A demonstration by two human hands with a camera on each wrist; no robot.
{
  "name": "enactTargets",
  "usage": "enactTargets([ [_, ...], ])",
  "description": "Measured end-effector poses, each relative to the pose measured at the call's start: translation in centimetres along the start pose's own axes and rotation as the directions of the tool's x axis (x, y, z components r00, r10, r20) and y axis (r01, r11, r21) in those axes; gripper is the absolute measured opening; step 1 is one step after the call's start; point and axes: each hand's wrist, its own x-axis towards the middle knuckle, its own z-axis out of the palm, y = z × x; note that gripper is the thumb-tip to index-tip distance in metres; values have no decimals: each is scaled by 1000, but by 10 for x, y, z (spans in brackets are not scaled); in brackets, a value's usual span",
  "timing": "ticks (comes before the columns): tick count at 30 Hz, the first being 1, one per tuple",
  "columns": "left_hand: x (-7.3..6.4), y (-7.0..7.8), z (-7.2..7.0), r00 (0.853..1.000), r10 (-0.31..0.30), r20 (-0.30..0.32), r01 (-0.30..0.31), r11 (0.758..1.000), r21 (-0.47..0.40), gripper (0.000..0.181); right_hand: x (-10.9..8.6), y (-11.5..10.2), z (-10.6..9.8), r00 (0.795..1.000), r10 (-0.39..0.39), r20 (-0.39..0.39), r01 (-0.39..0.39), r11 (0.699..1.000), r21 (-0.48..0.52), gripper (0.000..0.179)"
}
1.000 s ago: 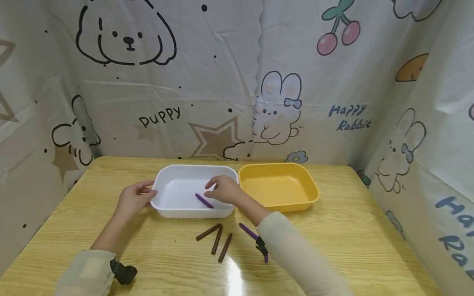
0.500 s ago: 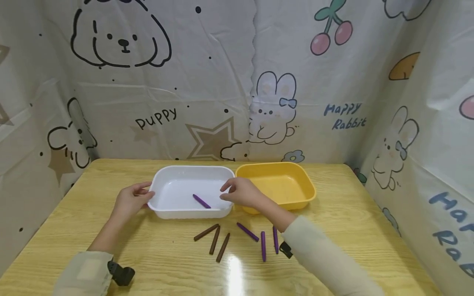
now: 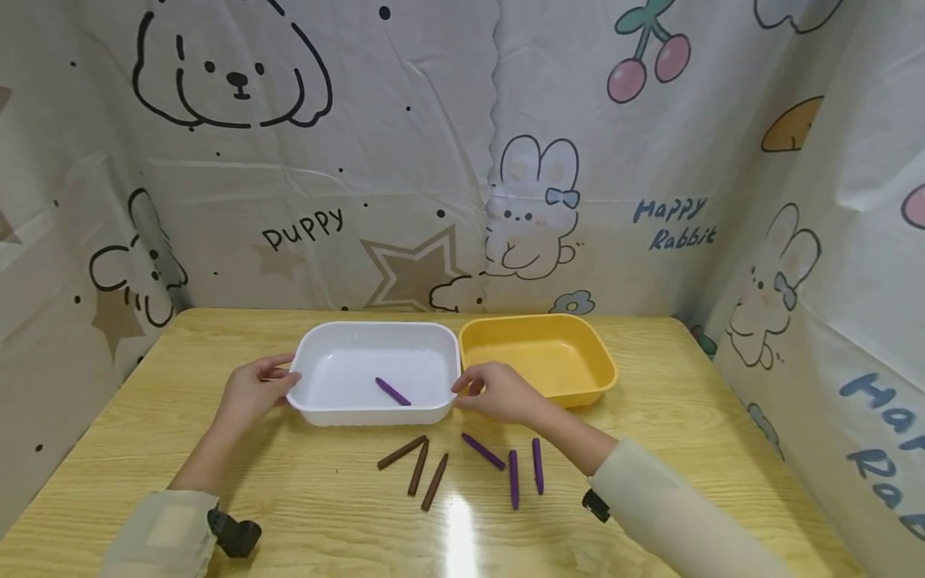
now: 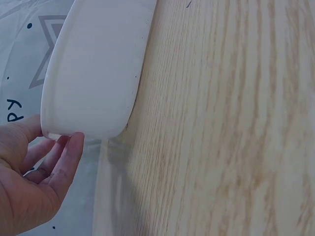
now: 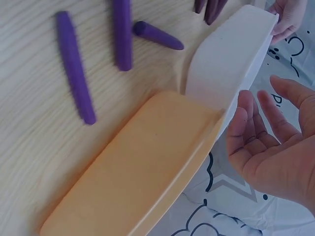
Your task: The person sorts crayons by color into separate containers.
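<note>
My left hand [image 3: 251, 393] pinches the left end of the white tray [image 3: 340, 373] between thumb and fingers, as the left wrist view also shows. One purple crayon [image 3: 393, 391] lies slantwise inside that tray. At the tray's right end is my right hand [image 3: 499, 393], in front of the yellow tray's near left corner. In the right wrist view its fingers are loosely bent, the thumb [image 5: 290, 91] stands apart, and nothing is held. Whether a fingertip touches the white rim is hard to tell.
The yellow tray [image 3: 542, 365] stands directly right of the white one. On the wooden table [image 3: 289, 498] in front lie three brown crayons [image 3: 435, 482] and three purple crayons [image 3: 514, 479]. A printed cloth [image 3: 405, 160] hangs behind the table and at both sides.
My right hand has moved right, from above the crayon inside the white tray to the tray's right end. The left hand keeps its hold on the left end.
</note>
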Motion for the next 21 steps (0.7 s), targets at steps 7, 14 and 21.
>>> enactTargets([
  [7, 1, 1, 1, 1000, -18, 3, 19, 1000, -5, 52, -22, 19, -5, 1000, 30, 2, -30, 999, -23, 17],
  [14, 0, 1, 1, 1000, -6, 6, 6, 1000, -2, 52, -51, 49, -11, 999, 47, -2, -47, 999, -9, 19],
  [21, 0, 1, 1, 1000, -12, 6, 12, 1000, -5, 53, -69, 72, -15, 997, 76, -20, -76, 997, 5, 21],
])
